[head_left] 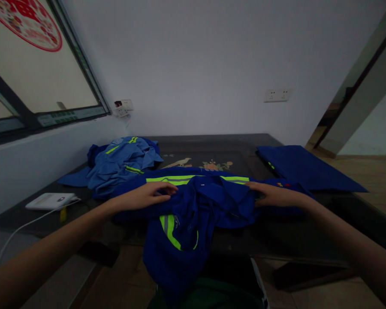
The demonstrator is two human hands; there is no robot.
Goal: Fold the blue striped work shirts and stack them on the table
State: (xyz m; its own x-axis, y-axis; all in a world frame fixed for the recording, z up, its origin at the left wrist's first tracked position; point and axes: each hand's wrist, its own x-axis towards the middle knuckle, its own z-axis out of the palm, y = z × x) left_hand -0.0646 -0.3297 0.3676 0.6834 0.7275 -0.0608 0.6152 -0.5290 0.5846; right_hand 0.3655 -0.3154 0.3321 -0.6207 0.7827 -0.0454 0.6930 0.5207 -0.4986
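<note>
A dark blue work jacket with yellow-green and grey reflective strips lies bunched on the dark table, its near part hanging over the front edge. My left hand rests on the left side of the jacket, thumb and fingers apart. Over at the jacket's right side, my right hand touches the cloth near the collar, fingers stretched out and the thumb lower. The cloth under both palms is hidden.
A heap of lighter blue clothes lies at the back left. Nearer me sits a white device with a white cable. Folded blue cloth lies at the right on the table, which has a painted bird and flowers. A wall stands behind.
</note>
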